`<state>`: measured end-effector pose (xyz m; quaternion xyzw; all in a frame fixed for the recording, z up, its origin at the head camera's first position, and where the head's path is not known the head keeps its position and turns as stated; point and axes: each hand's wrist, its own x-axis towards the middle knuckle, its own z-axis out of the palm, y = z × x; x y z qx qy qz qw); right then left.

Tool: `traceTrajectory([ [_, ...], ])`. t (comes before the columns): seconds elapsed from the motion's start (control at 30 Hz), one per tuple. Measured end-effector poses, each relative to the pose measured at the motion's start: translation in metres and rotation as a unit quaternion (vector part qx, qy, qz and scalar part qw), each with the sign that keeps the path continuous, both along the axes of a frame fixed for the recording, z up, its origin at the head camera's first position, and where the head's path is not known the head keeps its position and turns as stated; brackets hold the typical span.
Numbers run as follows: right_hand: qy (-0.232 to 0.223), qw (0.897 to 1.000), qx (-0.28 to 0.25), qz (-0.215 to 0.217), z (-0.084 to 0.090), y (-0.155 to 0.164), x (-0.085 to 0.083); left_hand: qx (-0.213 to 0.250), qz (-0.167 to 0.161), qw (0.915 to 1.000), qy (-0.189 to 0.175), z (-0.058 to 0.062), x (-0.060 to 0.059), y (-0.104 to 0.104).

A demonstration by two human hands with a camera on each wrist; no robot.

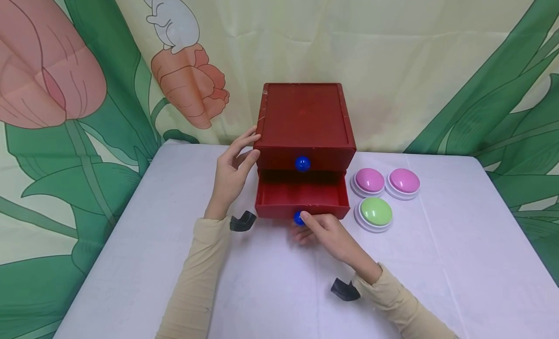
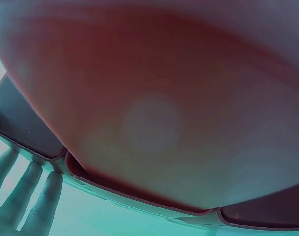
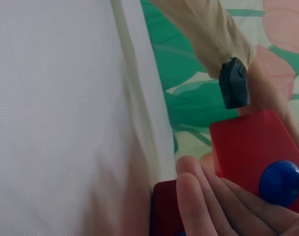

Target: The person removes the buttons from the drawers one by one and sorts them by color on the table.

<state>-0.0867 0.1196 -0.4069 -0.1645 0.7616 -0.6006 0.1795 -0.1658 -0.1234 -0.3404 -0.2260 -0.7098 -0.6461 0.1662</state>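
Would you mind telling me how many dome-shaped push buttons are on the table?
3, all right of the red drawer box: two pink buttons side by side, and one green button in front of them. None appears hidden.

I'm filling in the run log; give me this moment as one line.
left hand: rests on red plastic two-drawer box | right hand: pinches blue round knob | lower drawer: pulled out

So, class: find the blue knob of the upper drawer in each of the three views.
Head: upper blue knob sits centre frame, on the shut top drawer of the red drawer box.
Left wrist: not in it; only blurred red surface.
Right wrist: lower right, above the fingers.
Shared landmark: the red drawer box.
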Motion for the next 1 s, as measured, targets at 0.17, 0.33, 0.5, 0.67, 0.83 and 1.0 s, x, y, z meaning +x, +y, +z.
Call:
traceTrajectory([
  [0.17, 0.003, 1.0, 0.001, -0.003, 0.0, 0.0, -0.003, -0.001, 0.001, 1.0, 0.001, 0.001, 0.0, 0.001],
  [0.33, 0.002, 1.0, -0.001, -0.005, 0.0, 0.0, -0.007, -0.003, 0.004, 1.0, -0.002, 0.001, 0.0, 0.001],
  [0.5, 0.001, 1.0, -0.004, -0.013, -0.001, -0.001, -0.011, -0.003, 0.002, 1.0, -0.003, 0.001, 0.001, 0.0],
  [0.67, 0.005, 1.0, -0.006, -0.015, -0.003, -0.001, -0.017, -0.001, 0.001, 1.0, -0.002, 0.0, 0.001, 0.0],
  [0.83, 0.003, 1.0, -0.008, -0.023, -0.003, -0.003, -0.022, -0.001, 0.002, 1.0, -0.002, 0.001, 0.0, 0.001],
  [1.0, 0.005, 1.0, -0.003, -0.028, -0.002, -0.004, -0.027, 0.0, 0.004, 1.0, -0.006, 0.0, 0.001, 0.001],
])
